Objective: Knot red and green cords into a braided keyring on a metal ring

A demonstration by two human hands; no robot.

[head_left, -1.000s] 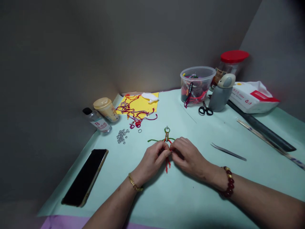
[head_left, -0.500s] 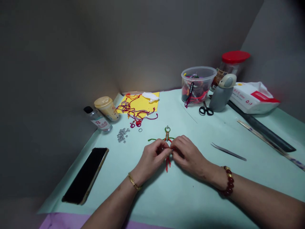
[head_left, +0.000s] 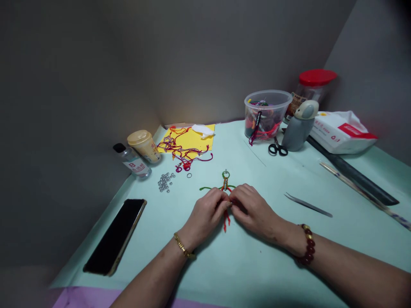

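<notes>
"What did you have nearest?"

"Red cords [head_left: 225, 224], trailing over the desk [head_left: 250, 273]. My left hand [head_left: 207, 212] and right hand [head_left: 253, 209] had them pinched; I couldn't tell what else. The knotted piece [head_left: 225, 183] lay just beyond. I read the step as working those cords together."

"And the next move?"

"It called, I judged, for steady pinches and even tension. Scissors [head_left: 278, 149] lay well beyond."

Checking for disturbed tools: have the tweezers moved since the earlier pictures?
No; the tweezers show no visible shift in any direction against the scissors.
</notes>
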